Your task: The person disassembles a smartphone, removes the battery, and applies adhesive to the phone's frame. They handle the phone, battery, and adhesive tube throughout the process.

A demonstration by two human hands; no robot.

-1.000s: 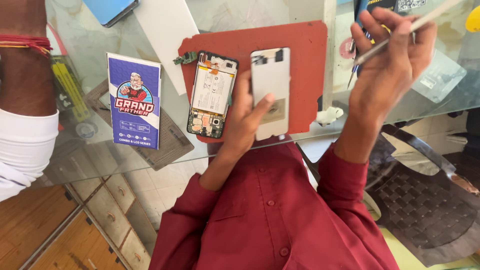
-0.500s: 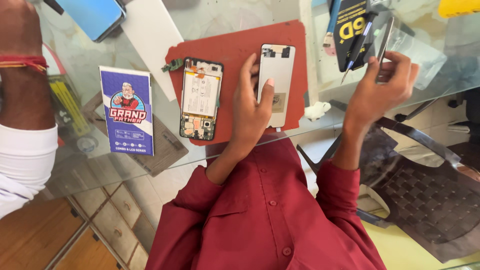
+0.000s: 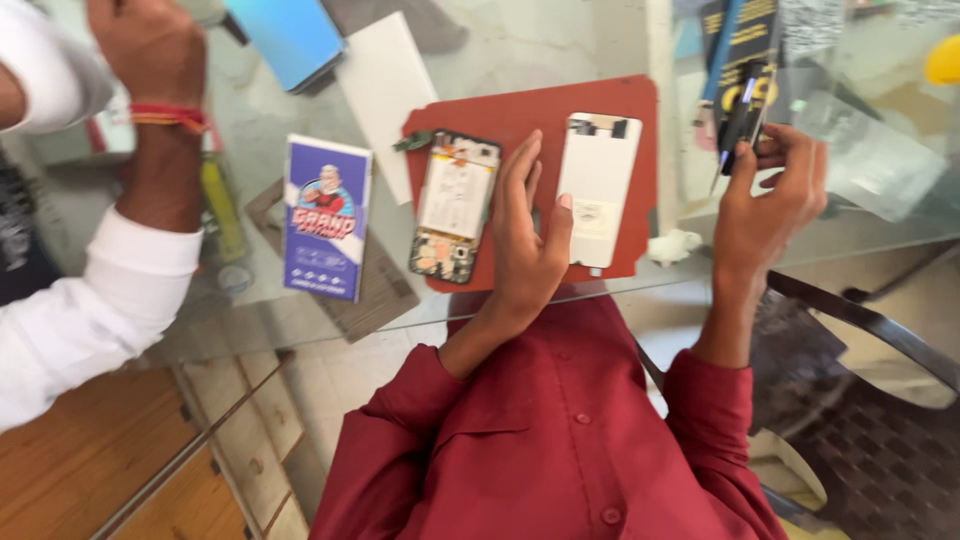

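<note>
Glass table (image 3: 560,40), red work mat (image 3: 600,95) on top. Right hand (image 3: 770,195) closed, pinching what looks like slim tweezers (image 3: 738,128); left hand (image 3: 525,235) open, flat between opened phone (image 3: 455,205) and white back cover (image 3: 598,185). Best to keep cover pinned, tool low and steady. Another person's hand (image 3: 150,60) far left.

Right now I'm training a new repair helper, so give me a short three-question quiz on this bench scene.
1. True or false: the opened phone lies on the red mat.
2. What does the right hand hold: A) a thin dark tool, B) a cup, C) scissors?
3. Which thing does the left hand touch with its thumb?

Key: 1 true; 2 A; 3 the white back panel.
</note>
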